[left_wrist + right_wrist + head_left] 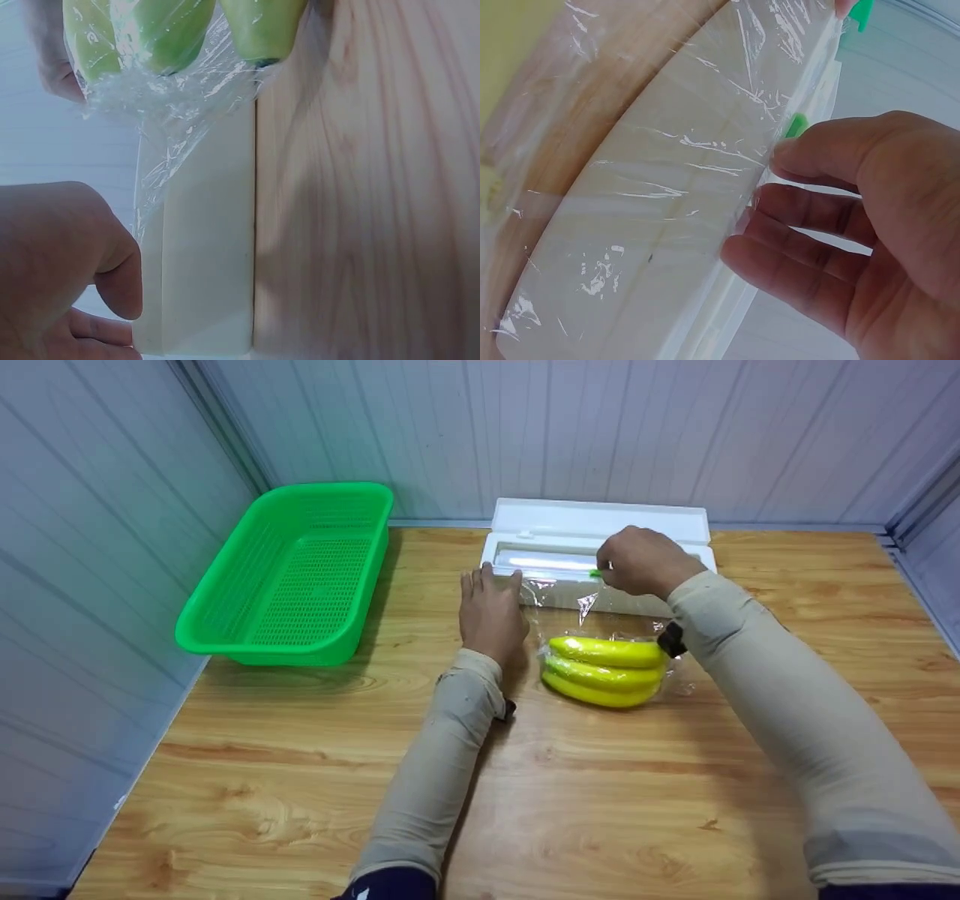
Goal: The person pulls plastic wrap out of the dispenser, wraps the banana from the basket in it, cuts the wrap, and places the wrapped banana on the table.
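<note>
A white cling film box lies with its lid raised at the back of the table. My left hand rests with extended fingers on the box's left end; in the left wrist view its thumb and fingertips touch the top edge. My right hand pinches the small green slider on the cutter rail along the box's front edge. Clear cling film stretches from the rail over the box front to a bunch of yellow bananas, which is wrapped in it. The right hand partly hides the slider.
An openwork green plastic basket stands at the back left of the wooden table. Light panelled walls rise behind the box and at both sides. The bananas lie just in front of the box, between the two forearms.
</note>
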`<state>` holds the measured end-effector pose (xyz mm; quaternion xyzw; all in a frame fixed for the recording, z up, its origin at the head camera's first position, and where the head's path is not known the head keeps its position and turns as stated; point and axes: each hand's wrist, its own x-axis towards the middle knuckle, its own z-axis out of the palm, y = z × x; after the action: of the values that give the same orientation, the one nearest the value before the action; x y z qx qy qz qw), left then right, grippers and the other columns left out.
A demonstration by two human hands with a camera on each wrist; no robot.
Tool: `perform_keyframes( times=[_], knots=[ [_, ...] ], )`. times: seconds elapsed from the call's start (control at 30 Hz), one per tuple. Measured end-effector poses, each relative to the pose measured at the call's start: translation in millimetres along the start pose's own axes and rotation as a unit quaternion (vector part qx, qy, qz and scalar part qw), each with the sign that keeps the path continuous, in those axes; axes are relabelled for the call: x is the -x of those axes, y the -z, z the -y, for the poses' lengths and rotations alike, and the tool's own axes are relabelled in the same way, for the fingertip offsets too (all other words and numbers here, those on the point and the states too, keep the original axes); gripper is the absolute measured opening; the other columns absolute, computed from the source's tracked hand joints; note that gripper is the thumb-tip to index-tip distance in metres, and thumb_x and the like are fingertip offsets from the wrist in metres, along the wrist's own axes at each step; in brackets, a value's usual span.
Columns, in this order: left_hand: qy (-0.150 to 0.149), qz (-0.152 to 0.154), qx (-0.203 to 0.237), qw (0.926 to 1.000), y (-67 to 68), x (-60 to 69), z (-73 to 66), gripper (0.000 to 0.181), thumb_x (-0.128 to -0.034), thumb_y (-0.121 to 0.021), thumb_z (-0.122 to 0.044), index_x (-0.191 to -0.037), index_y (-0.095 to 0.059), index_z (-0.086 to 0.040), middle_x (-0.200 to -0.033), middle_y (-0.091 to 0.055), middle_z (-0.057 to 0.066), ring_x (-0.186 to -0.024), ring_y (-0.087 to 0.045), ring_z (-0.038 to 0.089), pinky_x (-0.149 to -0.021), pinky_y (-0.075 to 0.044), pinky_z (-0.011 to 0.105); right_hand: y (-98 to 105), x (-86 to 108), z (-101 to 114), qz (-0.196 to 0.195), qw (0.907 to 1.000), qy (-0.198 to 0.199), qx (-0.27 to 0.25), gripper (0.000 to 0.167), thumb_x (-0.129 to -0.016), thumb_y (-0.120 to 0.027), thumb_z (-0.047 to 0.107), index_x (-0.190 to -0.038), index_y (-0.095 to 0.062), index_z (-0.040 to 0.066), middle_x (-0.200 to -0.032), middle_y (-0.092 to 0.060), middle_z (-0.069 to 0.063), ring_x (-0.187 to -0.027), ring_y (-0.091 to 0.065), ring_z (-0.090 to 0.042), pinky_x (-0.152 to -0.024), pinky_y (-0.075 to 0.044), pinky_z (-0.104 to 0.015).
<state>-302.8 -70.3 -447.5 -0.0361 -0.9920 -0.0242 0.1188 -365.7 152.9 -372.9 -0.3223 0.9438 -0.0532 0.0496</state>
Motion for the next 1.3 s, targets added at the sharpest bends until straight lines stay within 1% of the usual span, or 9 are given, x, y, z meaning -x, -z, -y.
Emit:
perform_keyframes(
  times=[0.1,0.23,0.4,0.57,0.7,0.83,0.93,1.03,1.3],
  knots=[
    [-0.002,-0.005,-0.002,1.0000,0.6,-1.2,2.5,0.058,-0.0895,-0.067,-0.022,-0.146,-0.054,-0.021,-0.147,-0.043,0.028,-0.138,-0.039,0.042,-0.118,-0.020,0.053,0.7,-4.5,2.9,0.006,1.0000,-0.008,0.001,0.018,-0.093,-0.057,0.008,-0.092,-0.074,0.003,-0.088,-0.070,-0.011,-0.074,-0.058,-0.024,-0.072,-0.052,-0.044],
    [0.004,-0.005,0.009,0.9999,-1.2,-1.3,7.8,0.060,-0.0888,-0.068,-0.022,-0.146,-0.053,-0.019,-0.147,-0.041,0.030,-0.138,-0.038,0.046,-0.119,-0.018,0.052,-0.7,-12.1,7.6,0.015,0.9998,-0.010,0.002,0.019,-0.094,-0.056,0.011,-0.092,-0.073,0.003,-0.086,-0.069,-0.011,-0.073,-0.056,-0.025,-0.069,-0.050,-0.043],
    [0.005,-0.026,0.025,0.9993,-5.4,-0.6,12.4,0.051,-0.0915,-0.064,-0.022,-0.142,-0.057,-0.018,-0.145,-0.045,0.030,-0.135,-0.042,0.045,-0.118,-0.021,0.051,-5.0,-17.2,10.5,0.019,0.9997,-0.012,0.001,0.028,-0.098,-0.056,0.017,-0.115,-0.072,0.003,-0.113,-0.071,-0.017,-0.099,-0.066,-0.034,-0.085,-0.053,-0.052],
    [0.010,-0.049,0.042,0.9979,-6.3,-1.8,11.1,0.043,-0.0992,-0.053,-0.029,-0.140,-0.059,-0.018,-0.143,-0.047,0.029,-0.134,-0.044,0.044,-0.117,-0.023,0.052,-5.6,-19.1,11.3,0.024,0.9997,-0.006,0.007,0.028,-0.099,-0.054,0.013,-0.119,-0.072,0.004,-0.118,-0.070,-0.016,-0.108,-0.064,-0.036,-0.089,-0.052,-0.054],
    [0.006,-0.019,0.040,0.9990,-4.6,-1.6,6.9,0.052,-0.1035,-0.045,-0.041,-0.154,-0.042,-0.028,-0.148,-0.038,0.033,-0.138,-0.036,0.048,-0.118,-0.017,0.054,-5.1,-18.9,8.6,0.027,0.9995,-0.009,0.010,0.026,-0.100,-0.056,0.014,-0.118,-0.072,0.005,-0.119,-0.070,-0.015,-0.110,-0.064,-0.036,-0.090,-0.051,-0.054],
    [-0.013,0.021,0.006,0.9997,-2.6,-0.6,2.9,0.060,-0.1026,-0.039,-0.057,-0.159,-0.026,-0.039,-0.151,-0.029,0.039,-0.141,-0.029,0.052,-0.119,-0.013,0.057,-4.2,-17.5,6.7,0.025,0.9996,-0.014,0.003,0.024,-0.101,-0.058,0.015,-0.118,-0.073,0.007,-0.119,-0.070,-0.014,-0.108,-0.064,-0.035,-0.089,-0.052,-0.053],
    [-0.031,0.041,-0.034,0.9981,-2.1,-0.2,0.8,0.062,-0.1010,-0.034,-0.064,-0.158,-0.024,-0.042,-0.152,-0.026,0.040,-0.142,-0.026,0.053,-0.118,-0.013,0.059,-4.0,-16.5,5.1,0.019,0.9997,-0.016,-0.002,0.023,-0.101,-0.059,0.016,-0.117,-0.074,0.008,-0.118,-0.070,-0.013,-0.106,-0.065,-0.035,-0.088,-0.052,-0.053],
    [-0.042,0.049,-0.047,0.9968,-1.0,0.0,-0.5,0.064,-0.1001,-0.035,-0.066,-0.158,-0.026,-0.040,-0.152,-0.025,0.041,-0.141,-0.025,0.055,-0.118,-0.013,0.059,-4.0,-16.6,2.8,0.011,0.9999,-0.014,0.001,0.022,-0.100,-0.061,0.016,-0.116,-0.075,0.009,-0.117,-0.071,-0.012,-0.105,-0.066,-0.034,-0.087,-0.052,-0.053],
    [-0.048,0.041,-0.028,0.9976,1.4,0.1,-0.2,0.064,-0.1010,-0.047,-0.055,-0.158,-0.032,-0.029,-0.152,-0.026,0.040,-0.140,-0.027,0.057,-0.118,-0.013,0.058,-2.8,-17.2,1.1,0.006,0.9999,0.002,0.009,0.022,-0.100,-0.062,0.018,-0.115,-0.075,0.011,-0.115,-0.072,-0.011,-0.104,-0.066,-0.034,-0.086,-0.052,-0.053]
  ],
)
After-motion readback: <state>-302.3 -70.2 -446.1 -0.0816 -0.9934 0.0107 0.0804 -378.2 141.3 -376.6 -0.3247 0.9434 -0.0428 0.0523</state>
